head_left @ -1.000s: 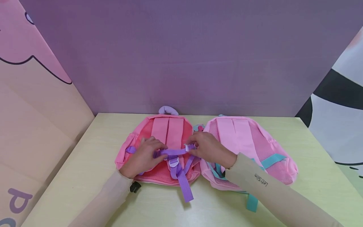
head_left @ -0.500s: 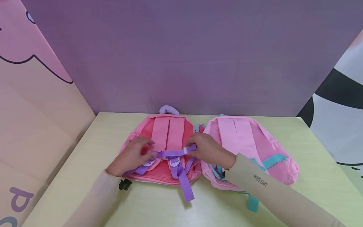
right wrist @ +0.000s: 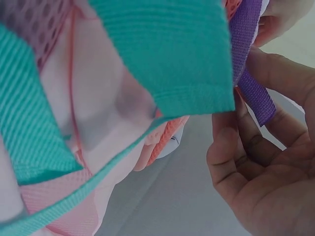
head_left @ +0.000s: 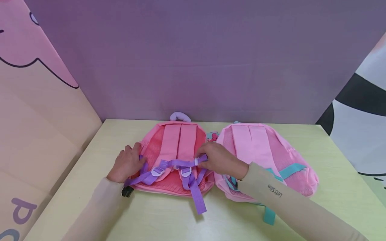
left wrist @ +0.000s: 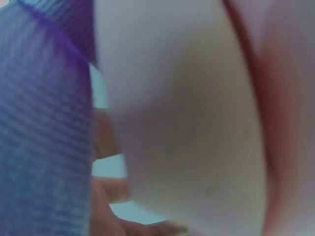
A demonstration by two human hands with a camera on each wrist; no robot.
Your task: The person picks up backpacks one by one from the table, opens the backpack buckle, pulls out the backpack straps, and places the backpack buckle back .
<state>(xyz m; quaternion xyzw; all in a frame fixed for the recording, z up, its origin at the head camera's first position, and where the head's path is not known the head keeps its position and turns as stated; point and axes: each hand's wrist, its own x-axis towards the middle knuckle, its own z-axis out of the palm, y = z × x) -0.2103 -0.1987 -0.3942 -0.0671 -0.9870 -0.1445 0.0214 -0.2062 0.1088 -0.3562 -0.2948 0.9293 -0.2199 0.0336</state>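
Nearest the viewer, a loose purple strap tail (head_left: 197, 197) and a teal strap end (head_left: 267, 214) hang over the near edge of the two bags onto the yellow-green table (head_left: 75, 187). Just beyond, the left hand (head_left: 126, 163) has slid outward since a second ago, from the middle of the coral-pink backpack (head_left: 169, 182) to its left edge, drawing the purple strap (head_left: 178, 163) out sideways; its fingers curl round that strap's left end beside the bag's side. The right hand (head_left: 220, 160) has stayed nearly where it was, thumb and fingers pinching the strap's right end at a small white buckle (head_left: 196, 161); the right wrist view shows purple webbing (right wrist: 248, 73) running between its curled fingers (right wrist: 231, 147). The strap now lies stretched across the backpack's two pink shoulder pads (head_left: 178, 140). The lighter pink backpack (head_left: 271, 147) with teal straps lies just beside it, under the right forearm. Both bags lie back up and closed, so what they hold cannot be told. Behind stands a purple wall (head_left: 196, 60).
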